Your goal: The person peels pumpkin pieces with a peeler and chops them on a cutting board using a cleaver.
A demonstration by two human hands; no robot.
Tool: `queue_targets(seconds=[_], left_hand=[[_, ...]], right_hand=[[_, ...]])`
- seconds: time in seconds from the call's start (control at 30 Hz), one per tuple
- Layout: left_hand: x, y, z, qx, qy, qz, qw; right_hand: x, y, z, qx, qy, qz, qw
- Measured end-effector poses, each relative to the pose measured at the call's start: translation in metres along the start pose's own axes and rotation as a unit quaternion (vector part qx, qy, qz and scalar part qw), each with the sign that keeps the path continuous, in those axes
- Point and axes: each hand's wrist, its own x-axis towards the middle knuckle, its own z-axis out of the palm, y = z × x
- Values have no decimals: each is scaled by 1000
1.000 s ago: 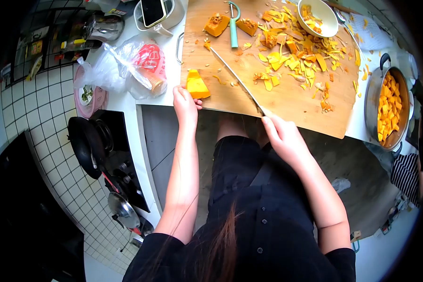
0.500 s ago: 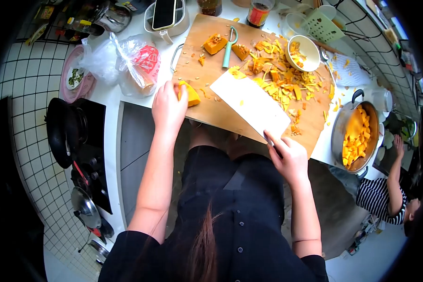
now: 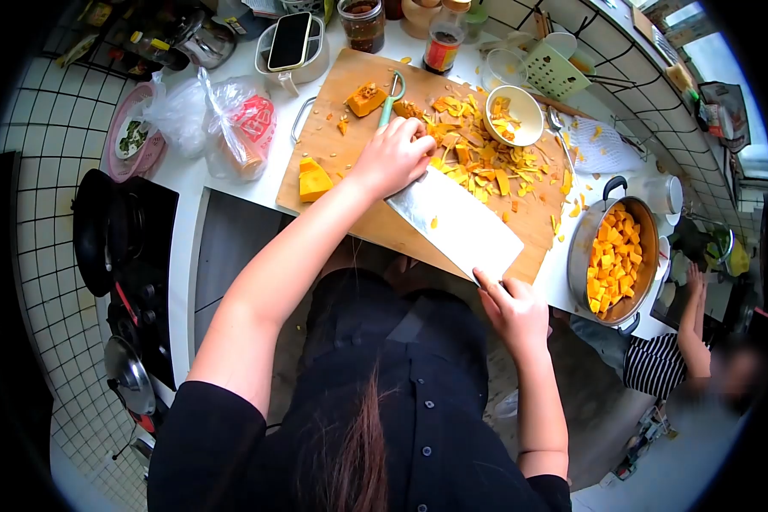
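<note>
My right hand (image 3: 517, 312) grips the handle of a cleaver (image 3: 469, 224), whose broad blade lies slanted over the front of the wooden cutting board (image 3: 384, 218). At the far end of the blade is my left hand (image 3: 396, 159), its fingers curled together; what they hold, if anything, is hidden. A pumpkin chunk (image 3: 314, 180) rests at the board's left edge. Farther back sit another pumpkin chunk (image 3: 366, 99) and a green peeler (image 3: 390, 100), partly covered by my left hand. Pumpkin peelings (image 3: 478, 164) are heaped beyond the blade.
A cream bowl (image 3: 526, 111) with scraps stands at the board's back right. A steel pot (image 3: 582, 243) of pumpkin cubes is to the right. Plastic bags (image 3: 241, 128) and a container with a phone (image 3: 288, 41) stand left and behind. Another person (image 3: 654, 365) is at far right.
My left hand has let go of the pumpkin chunk at the left and moved right to the cleaver's far end. My right hand still holds the cleaver. The camera view has shifted.
</note>
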Motion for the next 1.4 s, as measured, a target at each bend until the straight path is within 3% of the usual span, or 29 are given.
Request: queue_targets(seconds=[0.1, 0.23, 0.27, 0.37, 0.5, 0.63, 0.73, 0.83, 0.87, 1.0, 1.1, 1.23, 1.3, 1.37, 1.4], left_hand=[[2, -24, 19, 54, -2, -11, 998], [7, -30, 29, -63, 69, -126, 988], [8, -26, 31, -104, 48, -150, 982], [7, -17, 46, -49, 75, -84, 992], [-1, 0, 51, -34, 86, -79, 993], [-26, 12, 32, -76, 75, -199, 974], [-66, 8, 8, 50, 70, -336, 938], [-101, -7, -14, 146, 85, -458, 873], [-115, -18, -11, 194, 78, -462, 862], [-123, -35, -13, 95, -15, -554, 827], [-117, -48, -3, 80, -30, -557, 826], [-116, -61, -12, 76, -120, -552, 822], [-119, -62, -32, 23, -140, -545, 826], [-129, -69, -43, -36, -164, -537, 827], [-137, -75, -45, -68, -176, -533, 825]], right_hand=[[-12, 8, 0, 12, 12, 19, 1000], [-26, 16, -4, 63, 37, 94, 993], [-31, 20, 0, 77, 42, 120, 989], [-39, 27, 6, 130, 66, 203, 968], [-35, 36, 15, 175, 109, 293, 934], [-22, 52, 34, 150, 119, 364, 911], [0, 54, 37, 113, 73, 421, 897], [5, 67, 67, 71, 106, 388, 913], [2, 76, 82, 47, 119, 346, 929], [20, 74, 89, 88, -36, 377, 921], [35, 68, 96, 36, -78, 367, 926], [57, 69, 90, -21, -126, 357, 925], [66, 82, 94, -38, -113, 290, 950], [112, 43, 66, -40, -146, 294, 944], [129, 29, 68, 16, -105, 275, 956]])
